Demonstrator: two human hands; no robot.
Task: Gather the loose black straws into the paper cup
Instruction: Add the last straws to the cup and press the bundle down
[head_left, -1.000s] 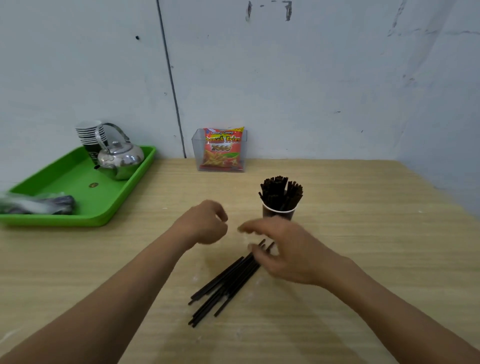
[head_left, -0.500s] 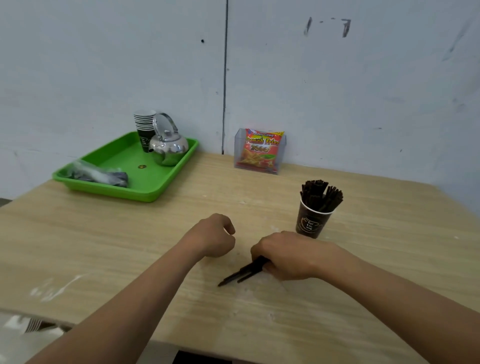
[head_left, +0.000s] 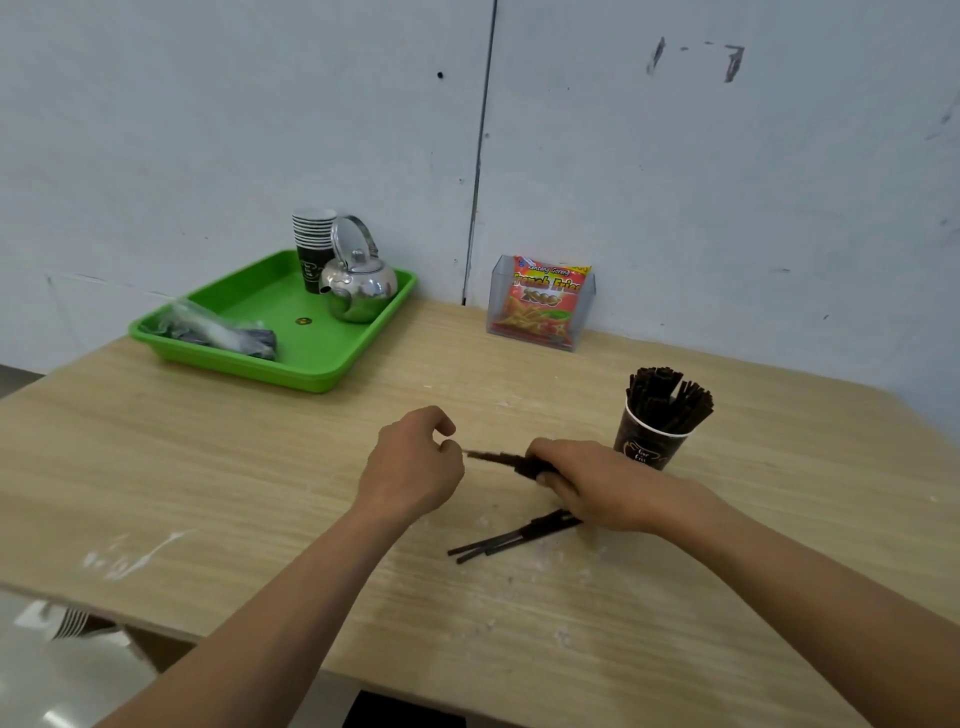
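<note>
As right hand (head_left: 608, 486) grips one straw bundle (head_left: 501, 458), left hand (head_left: 410, 467) curls empty.

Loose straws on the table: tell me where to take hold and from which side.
Pinch the loose straws around their exposed middle, from above with the left hand: they lie flat, nearly parallel on the table, and the right hand, holding another bundle, covers their right ends.

Near left: bare table (head_left: 197, 467), open passage.
Far left: green tray (head_left: 306, 376) (kettle (head_left: 358, 286) aboard) blocks.
Right: paper cup (head_left: 647, 449) just beside right hand (head_left: 608, 488).
Centre: black straws (head_left: 514, 538) lying loose.
</note>
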